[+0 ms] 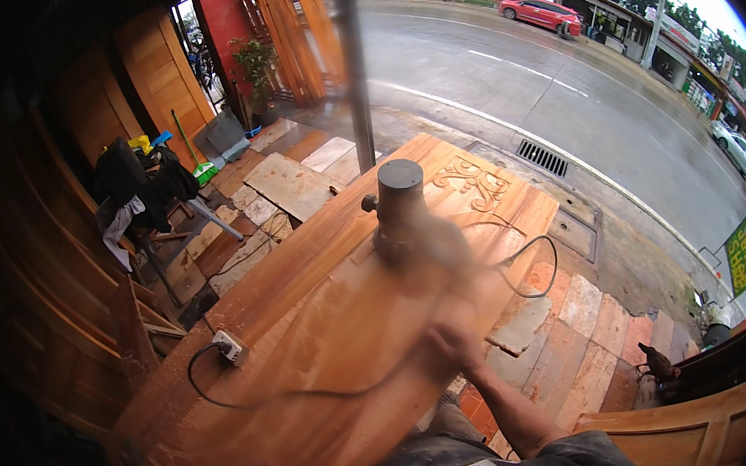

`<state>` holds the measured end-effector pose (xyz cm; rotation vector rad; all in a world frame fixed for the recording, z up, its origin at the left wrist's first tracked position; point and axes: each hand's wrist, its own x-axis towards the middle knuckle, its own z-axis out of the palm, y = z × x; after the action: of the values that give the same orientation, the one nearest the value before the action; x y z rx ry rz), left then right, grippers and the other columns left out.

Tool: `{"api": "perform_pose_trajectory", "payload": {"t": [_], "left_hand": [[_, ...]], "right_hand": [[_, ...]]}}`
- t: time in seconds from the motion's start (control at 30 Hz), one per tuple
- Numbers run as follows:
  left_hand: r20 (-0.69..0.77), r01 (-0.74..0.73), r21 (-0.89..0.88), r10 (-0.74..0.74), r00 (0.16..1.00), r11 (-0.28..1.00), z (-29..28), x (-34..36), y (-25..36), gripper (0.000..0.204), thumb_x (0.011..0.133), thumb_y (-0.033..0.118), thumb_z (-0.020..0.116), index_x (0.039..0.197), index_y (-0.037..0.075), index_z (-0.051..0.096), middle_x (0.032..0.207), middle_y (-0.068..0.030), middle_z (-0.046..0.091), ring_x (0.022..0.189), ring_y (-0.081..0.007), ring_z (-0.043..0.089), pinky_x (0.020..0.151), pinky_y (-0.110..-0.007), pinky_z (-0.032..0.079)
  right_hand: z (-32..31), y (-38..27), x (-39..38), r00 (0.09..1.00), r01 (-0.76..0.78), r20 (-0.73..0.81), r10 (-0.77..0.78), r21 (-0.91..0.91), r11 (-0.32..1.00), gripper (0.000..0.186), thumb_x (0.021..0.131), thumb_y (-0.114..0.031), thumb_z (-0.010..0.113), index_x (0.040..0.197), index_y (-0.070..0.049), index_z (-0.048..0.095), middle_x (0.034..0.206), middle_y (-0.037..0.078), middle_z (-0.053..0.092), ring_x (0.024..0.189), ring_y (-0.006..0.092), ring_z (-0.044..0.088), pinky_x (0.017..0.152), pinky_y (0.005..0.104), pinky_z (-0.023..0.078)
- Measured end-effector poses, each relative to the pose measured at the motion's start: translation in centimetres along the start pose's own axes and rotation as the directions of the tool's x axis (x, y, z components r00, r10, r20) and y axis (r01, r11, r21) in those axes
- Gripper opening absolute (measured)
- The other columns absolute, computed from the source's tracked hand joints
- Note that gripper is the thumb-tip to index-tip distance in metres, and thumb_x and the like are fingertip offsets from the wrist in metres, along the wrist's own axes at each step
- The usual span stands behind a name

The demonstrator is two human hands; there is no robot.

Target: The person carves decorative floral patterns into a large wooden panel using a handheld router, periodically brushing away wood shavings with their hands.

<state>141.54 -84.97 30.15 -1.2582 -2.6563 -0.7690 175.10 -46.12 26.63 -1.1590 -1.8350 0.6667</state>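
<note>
A wooden panel (311, 334) with a carved scroll design (475, 184) at its far end lies in front of me. A dark power tool with a round top and a side knob, which looks like a router (399, 186), stands upright on it. My right hand (452, 342) is over the panel's right side, near the tool, its fingers curled. A brown blur between hand and tool hides what the hand grips. A black cord runs past the hand from a white socket block (229, 348) on the panel. I cannot make out my left hand.
Wood dust covers parts of the panel. A cord loop (540, 267) hangs over its right edge. Beyond stands a metal post (358, 81). Loaded stand (142, 186) and wooden doors (161, 68) are at left; another door (692, 438) is at lower right. Boards and slabs cover the ground.
</note>
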Motion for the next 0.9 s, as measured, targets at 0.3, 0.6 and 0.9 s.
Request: {"api": "perform_pose_trajectory", "payload": {"t": [0.3, 0.6, 0.9], "left_hand": [[0.062, -0.184, 0.093, 0.179, 0.982, 0.978, 0.0, -0.3, -0.9, 0.041, 0.113, 0.03, 0.046, 0.136, 0.009, 0.072, 0.141, -0.0096, 0.069, 0.138, -0.0444, 0.056, 0.119, -0.058, 0.038], [0.02, -0.26, 0.123, 0.26, 0.965, 0.958, 0.2, -0.2, -0.6, 0.037, 0.113, 0.025, 0.047, 0.132, 0.008, 0.074, 0.135, -0.0073, 0.073, 0.129, -0.0434, 0.064, 0.113, -0.057, 0.045], [-0.037, -0.266, 0.141, 0.274, 0.961, 0.954, 0.8, -0.5, -0.4, 0.034, 0.112, 0.021, 0.049, 0.129, 0.009, 0.075, 0.132, -0.0091, 0.074, 0.123, -0.0421, 0.068, 0.107, -0.055, 0.05]], "right_hand": [[-0.1, -0.4, 0.0, 1.0, 0.026, -0.013, -0.026, 0.004, 1.0, 0.02, 0.096, -0.025, 0.079, 0.111, -0.012, 0.079, 0.089, 0.009, 0.074, 0.074, 0.0227, 0.068, 0.068, 0.0329, 0.055], [-1.0, -2.0, 0.3, 1.0, -0.009, 0.001, 0.009, 0.1, 0.995, 0.02, 0.096, -0.026, 0.079, 0.111, -0.012, 0.079, 0.093, 0.009, 0.074, 0.078, 0.0236, 0.069, 0.069, 0.0339, 0.055], [-1.3, -1.8, 0.1, 1.0, -0.02, 0.016, 0.019, 0.065, 0.998, 0.021, 0.095, -0.027, 0.08, 0.11, -0.012, 0.08, 0.094, 0.01, 0.075, 0.08, 0.0243, 0.07, 0.071, 0.0335, 0.056]]}}
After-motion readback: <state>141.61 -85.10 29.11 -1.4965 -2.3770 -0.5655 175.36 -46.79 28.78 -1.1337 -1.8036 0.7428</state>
